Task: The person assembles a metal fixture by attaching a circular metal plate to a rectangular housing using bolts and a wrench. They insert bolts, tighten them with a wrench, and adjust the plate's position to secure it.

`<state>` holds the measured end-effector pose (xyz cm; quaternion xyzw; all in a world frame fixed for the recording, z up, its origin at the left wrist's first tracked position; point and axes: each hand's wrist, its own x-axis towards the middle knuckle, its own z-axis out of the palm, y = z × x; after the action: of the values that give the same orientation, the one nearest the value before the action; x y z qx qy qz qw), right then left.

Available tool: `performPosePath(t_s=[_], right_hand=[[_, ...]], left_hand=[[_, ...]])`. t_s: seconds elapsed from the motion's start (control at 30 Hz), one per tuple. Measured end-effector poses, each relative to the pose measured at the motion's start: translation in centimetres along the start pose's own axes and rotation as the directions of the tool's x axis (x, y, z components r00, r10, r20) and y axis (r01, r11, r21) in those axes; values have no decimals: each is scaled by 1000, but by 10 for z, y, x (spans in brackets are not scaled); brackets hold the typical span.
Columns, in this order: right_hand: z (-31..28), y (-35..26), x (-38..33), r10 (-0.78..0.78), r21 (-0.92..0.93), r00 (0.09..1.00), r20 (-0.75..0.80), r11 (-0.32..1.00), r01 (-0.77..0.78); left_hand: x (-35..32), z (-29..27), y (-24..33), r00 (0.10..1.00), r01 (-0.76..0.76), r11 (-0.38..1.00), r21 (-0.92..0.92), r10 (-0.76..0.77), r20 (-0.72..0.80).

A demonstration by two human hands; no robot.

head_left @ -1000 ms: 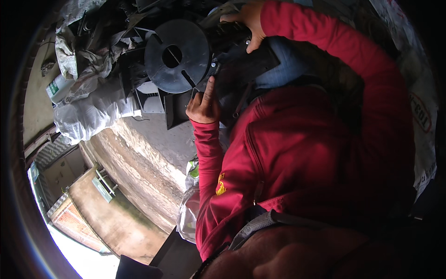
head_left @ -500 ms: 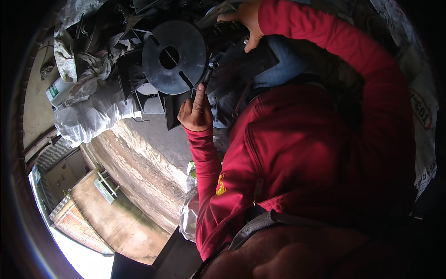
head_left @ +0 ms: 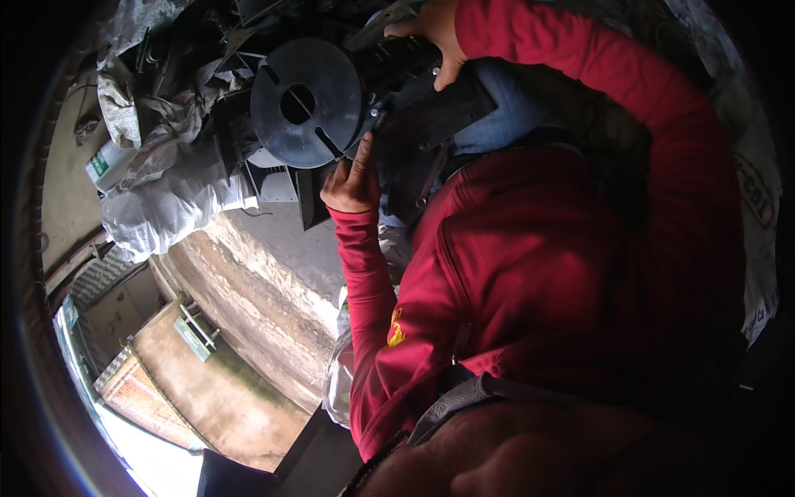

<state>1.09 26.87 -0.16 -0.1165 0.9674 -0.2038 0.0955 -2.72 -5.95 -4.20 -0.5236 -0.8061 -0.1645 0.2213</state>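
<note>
Fingers of the left hand are curled loosely, with the forefinger stretched up so its tip touches the dark frame just below the lower right rim of the black round disc; whether it holds anything there cannot be told. The right hand, at the top of the view, wraps over the upper edge of the dark machine body, thumb pointing down on its face and the other fingers hidden behind the edge, so it has a grip on that part. The disc, with a centre hole and slots cut in from its rim, sits left of both hands, facing the camera, in front of a heap of dark parts. Grey-white sacks lie crumpled to the left of it, with a small white and green container beside them.

Against the pictures from a second ago, the left hand has shifted slightly lower and nearer the disc's rim, its forefinger now raised more plainly. The right hand keeps its place on the upper edge, and the disc has not turned noticeably.
</note>
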Motion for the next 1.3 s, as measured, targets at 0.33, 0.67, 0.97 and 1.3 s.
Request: performPosePath(t_s=[0.33, 0.67, 0.97, 1.3], right_hand=[[0, 4, -2, 8, -9, 1000, 8, 1000, -8], [7, 3, 1, 15, -62, 1000, 1, 998, -15], [8, 4, 6, -4, -25, 1000, 0, 1000, 4], [3, 1, -2, -23, -24, 1000, -7, 999, 23]], left_hand=[[8, -1, 8, 999, 31, 998, -55, -32, -22], [6, 4, 20, 981, 194, 971, -143, -191, 34], [3, -2, 35, 978, 209, 969, -129, -210, 4], [2, -8, 46, 929, 354, 933, -70, -341, 144]])
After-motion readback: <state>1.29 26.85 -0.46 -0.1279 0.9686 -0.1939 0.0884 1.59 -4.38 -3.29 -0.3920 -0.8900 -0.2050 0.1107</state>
